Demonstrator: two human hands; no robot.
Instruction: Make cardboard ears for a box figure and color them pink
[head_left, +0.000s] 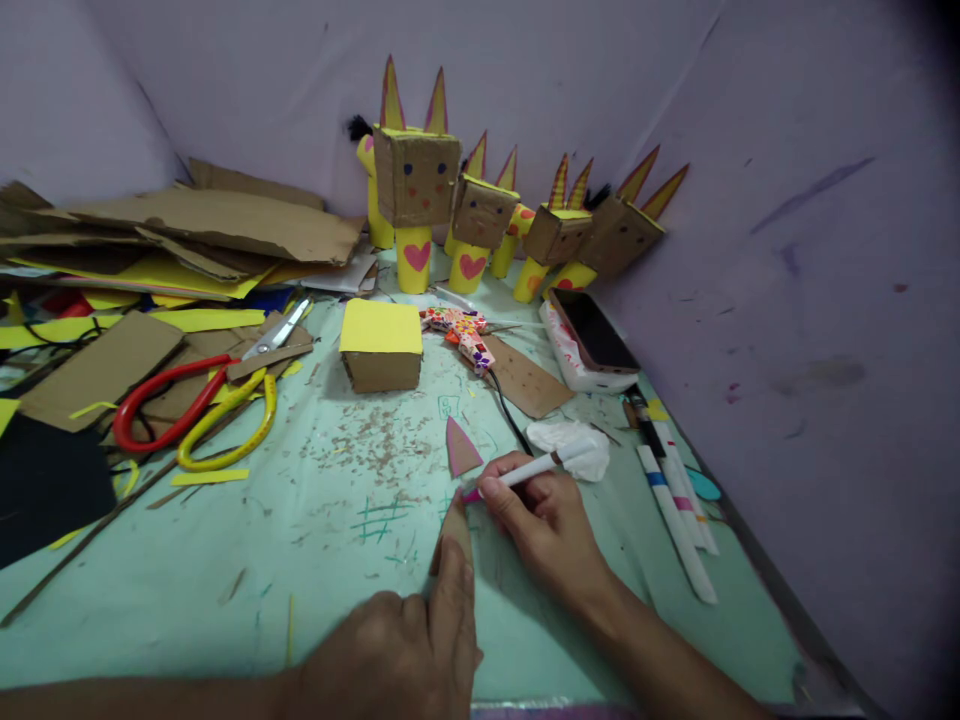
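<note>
Cardboard triangle lies flat on the green table, near the front edge, pinned under the left hand, whose forefinger presses down along it. Right hand grips a pink-tipped marker pen-style, tip at the triangle's upper edge. Risk: piece is small, so if the pinning finger slips the stroke could run off onto the table or the finger. Second pink triangle sits just beyond the tip, near enough to get nudged. Around it, big to small: cardboard pile far left, row of cardboard figures at the back, scissors, yellow-topped box, phone, glue gun, spare markers right, crumpled tissue just beside the right hand.
</note>
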